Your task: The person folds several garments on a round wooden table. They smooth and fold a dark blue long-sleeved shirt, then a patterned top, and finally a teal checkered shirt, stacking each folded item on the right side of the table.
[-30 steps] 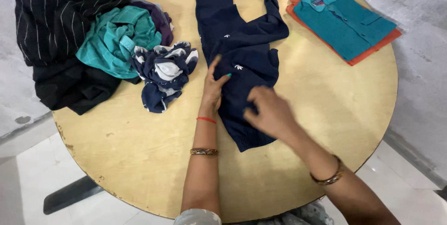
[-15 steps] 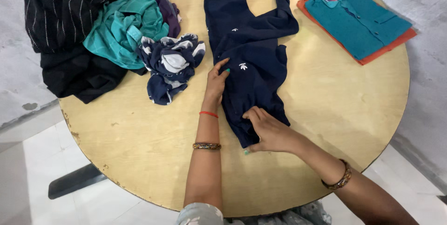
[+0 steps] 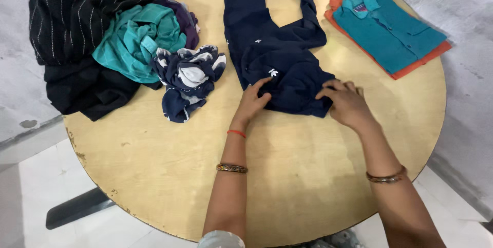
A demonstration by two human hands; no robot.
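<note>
Round desk point(image 3: 308, 176), yellow-tan top, chipped edge at 8 o'clock.

Navy shirt point(image 3: 272, 48) spread from 12 o'clock down to centre, small white marks on cloth. Lower part doubled up into a thick fold near centre; one sleeve thrown out toward 1 o'clock.

Left hand point(image 3: 254, 101) on near-left corner of fold, fingers curled over the cloth edge, grip closed on navy shirt. Red thread and bangle on that wrist.

Right hand point(image 3: 346, 104) at right end of fold, palm down, fingers bent onto the cloth; grip partly closed, pressing and pinching navy shirt at its edge. Bangle on that forearm.

Both hands level with each other, fold between them.

Teal shirt point(image 3: 387, 30) at 2 o'clock, folded flat, collar up, lying on an orange shirt point(image 3: 411, 68), likewise folded, showing as a rim below it. Well apart from right hand.

Heap at 10 o'clock: black striped cloth point(image 3: 77, 17) at far left hanging past desk edge, teal striped cloth point(image 3: 136, 42) on it, purple cloth point(image 3: 185, 19) behind, crumpled navy-and-white cloth point(image 3: 187, 78) nearest centre, near left hand but not touching.

White floor point(image 3: 31, 202) below at 7 o'clock; grey wall point(image 3: 462, 1) at 3 o'clock.
</note>
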